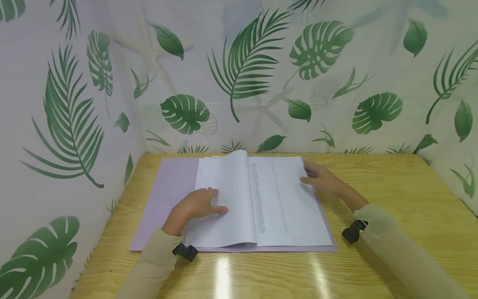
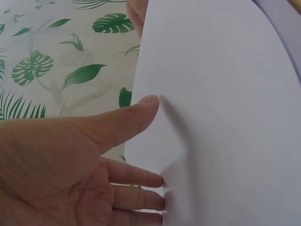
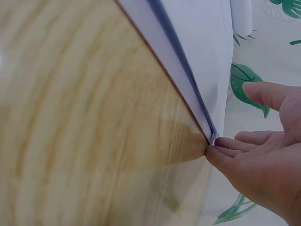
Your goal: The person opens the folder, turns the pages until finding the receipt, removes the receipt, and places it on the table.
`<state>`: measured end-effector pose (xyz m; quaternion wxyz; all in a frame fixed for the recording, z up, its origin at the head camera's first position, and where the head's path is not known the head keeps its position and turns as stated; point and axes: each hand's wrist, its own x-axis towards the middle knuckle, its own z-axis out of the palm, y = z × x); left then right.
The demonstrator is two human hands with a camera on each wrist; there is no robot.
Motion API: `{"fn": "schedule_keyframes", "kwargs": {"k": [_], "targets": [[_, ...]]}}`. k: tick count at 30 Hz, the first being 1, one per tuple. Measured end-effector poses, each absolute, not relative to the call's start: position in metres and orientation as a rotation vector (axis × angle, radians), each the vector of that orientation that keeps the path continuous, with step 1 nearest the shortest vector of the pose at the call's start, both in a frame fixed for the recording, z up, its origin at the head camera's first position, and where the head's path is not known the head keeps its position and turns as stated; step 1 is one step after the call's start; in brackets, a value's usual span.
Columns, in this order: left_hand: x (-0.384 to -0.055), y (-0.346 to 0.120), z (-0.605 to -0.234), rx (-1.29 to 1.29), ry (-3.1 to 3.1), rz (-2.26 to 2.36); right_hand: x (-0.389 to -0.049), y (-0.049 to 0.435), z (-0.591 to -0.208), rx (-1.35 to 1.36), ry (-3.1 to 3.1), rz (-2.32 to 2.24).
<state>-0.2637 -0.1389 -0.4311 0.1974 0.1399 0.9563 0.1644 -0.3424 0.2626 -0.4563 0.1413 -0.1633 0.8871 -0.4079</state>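
An open folder [image 1: 175,178] with a pale purple cover lies on the table, holding a stack of white sheets. Its left-hand page [image 1: 220,228] is blank and bulges near the fold, while the right-hand page [image 1: 298,199] carries columns of small print. My left hand [image 1: 199,203] rests on the blank page, and in the left wrist view its fingers [image 2: 136,197] are stretched out against the paper. At the far right corner of the folder is my right hand [image 1: 317,176]. Its fingertips touch the edge of the sheets and cover, with the thumb [image 3: 265,94] held apart.
The wooden table [image 1: 269,274] has a glossy surface that reflects light near the front. Behind it and along the sides hangs a white cloth [image 1: 257,133] printed with green leaves. Each wrist wears a small black camera [image 1: 185,251].
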Motion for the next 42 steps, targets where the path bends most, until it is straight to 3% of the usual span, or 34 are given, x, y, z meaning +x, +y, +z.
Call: {"fn": "schedule_keyframes", "kwargs": {"k": [29, 42], "targets": [[-0.265, -0.145, -0.426, 0.385, 2.696, 0.461, -0.339, 0.252, -0.440, -0.468, 2.579, -1.339], [-0.266, -0.143, -0.431, 0.417, 2.679, 0.489, -0.321, 0.261, -0.436, -0.477, 2.599, -1.326]]}}
